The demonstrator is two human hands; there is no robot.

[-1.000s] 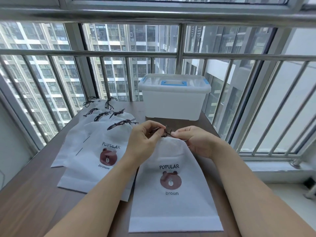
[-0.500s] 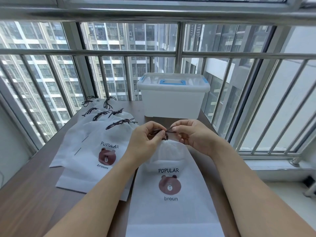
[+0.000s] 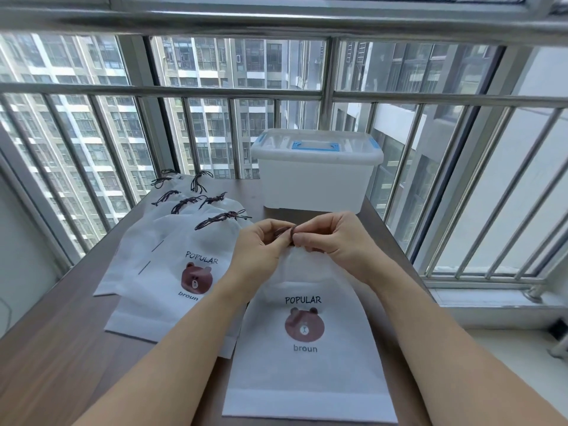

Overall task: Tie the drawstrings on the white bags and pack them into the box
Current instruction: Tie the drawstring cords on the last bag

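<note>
The dark drawstring (image 3: 285,233) sits at the gathered neck of the nearest white bear-print bag (image 3: 307,348), which lies flat on the desk (image 3: 61,348) directly in front of the person, its bottom hem toward them. The left hand (image 3: 261,244) and right hand (image 3: 325,241) meet over that neck, each grip pinched tight on the cord with fingertips almost touching; whether a knot has formed between them is hidden by the fingers. To do this step well, the neck should probably be cinched fully before the loop is drawn through, and the two ends pulled apart evenly so the knot seats against the fabric rather than slipping up the cord. Holding the bag down with the heels of the hands would likely keep it from lifting. To the left lies an overlapping stack of white bags (image 3: 172,265) whose cords (image 3: 215,221) look already bunched and tied. Beyond the hands, at the desk's far edge against the window railing (image 3: 325,96), stands the translucent storage box (image 3: 313,176), its lid with blue handle on, so it appears nothing can be packed until it is opened.
</note>
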